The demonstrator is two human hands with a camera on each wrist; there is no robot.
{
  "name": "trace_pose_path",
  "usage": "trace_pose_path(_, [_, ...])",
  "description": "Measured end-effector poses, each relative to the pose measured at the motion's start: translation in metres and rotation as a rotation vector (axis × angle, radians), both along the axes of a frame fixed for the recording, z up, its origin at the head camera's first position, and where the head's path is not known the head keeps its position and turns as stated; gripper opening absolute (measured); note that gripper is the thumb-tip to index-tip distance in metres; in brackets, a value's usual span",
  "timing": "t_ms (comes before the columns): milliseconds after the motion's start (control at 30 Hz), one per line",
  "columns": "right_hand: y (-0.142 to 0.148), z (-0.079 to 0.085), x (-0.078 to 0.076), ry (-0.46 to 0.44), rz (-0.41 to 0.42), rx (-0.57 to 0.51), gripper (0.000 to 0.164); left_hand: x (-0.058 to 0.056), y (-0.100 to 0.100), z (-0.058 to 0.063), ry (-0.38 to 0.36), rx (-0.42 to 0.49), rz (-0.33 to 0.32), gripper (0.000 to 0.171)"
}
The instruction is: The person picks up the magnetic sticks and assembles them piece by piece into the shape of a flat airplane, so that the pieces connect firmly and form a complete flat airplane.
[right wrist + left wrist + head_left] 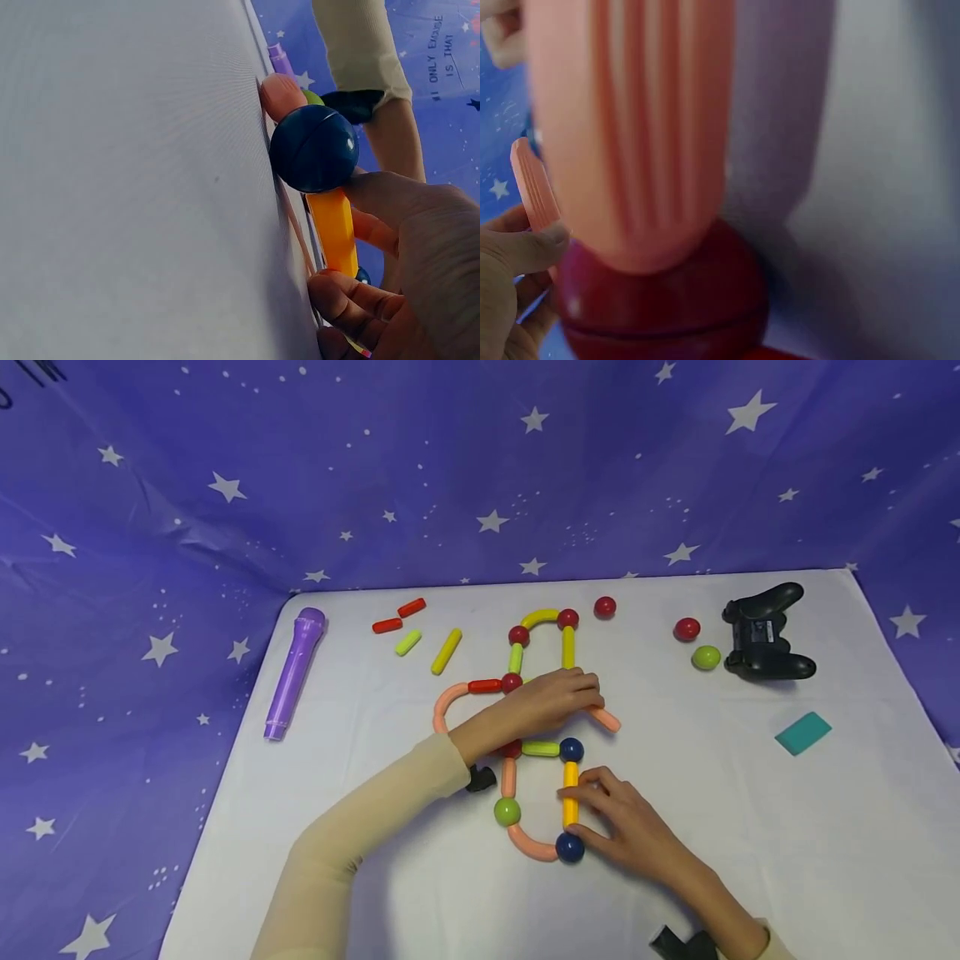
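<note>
My left hand [558,700] reaches over the middle of a chain of coloured rods and balls. In the left wrist view, the left hand's thumb and fingers hold a salmon rod [534,187]; its end [604,719] sticks out to the right in the head view. My right hand [630,827] pinches an orange-yellow rod [571,795] between an upper blue ball [572,749] and a lower blue ball [570,847]. The right wrist view shows the thumb against the near blue ball [315,148]. A lower loop includes a green ball [507,812] and a curved salmon rod [532,845].
Beyond the left hand stand more joined pieces, with a yellow curved rod [540,617]. Loose rods, including a yellow rod [447,651], lie at the back. A purple microphone [294,677] is at left; loose balls, a black game controller [768,633] and a teal card [802,733] are at right.
</note>
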State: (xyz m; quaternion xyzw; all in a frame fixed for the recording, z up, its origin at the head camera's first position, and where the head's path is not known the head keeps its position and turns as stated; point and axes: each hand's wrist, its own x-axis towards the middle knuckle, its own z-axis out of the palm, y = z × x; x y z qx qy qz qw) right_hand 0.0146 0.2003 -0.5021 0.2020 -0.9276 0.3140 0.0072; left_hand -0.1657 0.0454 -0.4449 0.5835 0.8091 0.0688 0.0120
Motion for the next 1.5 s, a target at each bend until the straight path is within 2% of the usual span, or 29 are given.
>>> trace_pose_path(167, [-0.001, 0.002, 0.000, -0.011, 0.003, 0.011, 0.046, -0.001, 0.009, -0.001, 0.018, -0.073, -0.033, 0.030])
trace_pose_path(300, [-0.002, 0.003, 0.001, -0.020, 0.004, 0.013, 0.046, -0.001, 0.011, -0.005, -0.011, -0.100, -0.012, 0.030])
trace_pose_path(433, [-0.002, 0.003, 0.001, -0.018, 0.004, 0.014, 0.046, -0.002, 0.009, -0.009, -0.040, -0.090, 0.010, 0.031])
trace_pose_path(600, [-0.001, 0.003, 0.001, -0.012, 0.009, 0.018, 0.047, -0.004, 0.009, -0.011, -0.056, -0.051, 0.000, 0.030])
trace_pose_path(733, [0.005, 0.004, -0.001, 0.027, -0.033, -0.053, 0.040, -0.004, 0.010, -0.011, -0.069, -0.032, -0.002, 0.030])
trace_pose_path(900, [0.032, 0.006, -0.017, 0.140, -0.208, -0.197, 0.025, -0.006, 0.011, -0.015, -0.062, 0.008, 0.011, 0.026])
trace_pose_path(1033, [0.052, 0.005, -0.037, 0.119, -0.326, -0.227, 0.024, -0.008, 0.009, -0.019, -0.057, 0.043, 0.028, 0.023])
trace_pose_path(1233, [0.059, -0.001, -0.056, 0.039, -0.323, -0.169, 0.027, -0.009, 0.007, -0.022, -0.082, 0.074, 0.041, 0.022])
trace_pose_path(1400, [0.062, 0.000, -0.063, 0.068, -0.314, -0.163, 0.026, -0.010, 0.009, -0.022, -0.078, 0.068, 0.048, 0.022])
trace_pose_path(1500, [0.074, 0.005, -0.073, 0.110, -0.365, -0.159, 0.025, -0.011, 0.009, -0.021, -0.077, 0.059, 0.055, 0.023])
